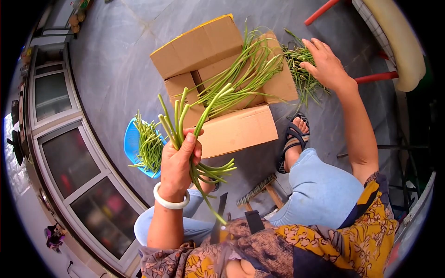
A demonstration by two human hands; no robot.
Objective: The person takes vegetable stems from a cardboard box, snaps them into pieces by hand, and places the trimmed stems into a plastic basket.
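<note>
My left hand [178,162], with a pale bangle at the wrist, grips a bunch of garlic scapes [180,121]. Their cut ends fan out above the fist and the other ends droop below it. Stretched out to the right, my right hand [324,65] has its fingers apart, over or just touching a pile of green trimmings [301,69] on the floor. Between the hands, long garlic scapes [241,78] lie across an opened cardboard box [238,132]. Short cut pieces [150,143] fill a blue plastic basket [131,139] left of the box.
A glass-doored cabinet [69,162] runs along the left. At the upper right stands a seat with red legs [378,77] and a pale cushion [401,41]. A wooden-framed brush or small stool [259,190] lies between my legs. Grey tiled floor [116,60] surrounds the box.
</note>
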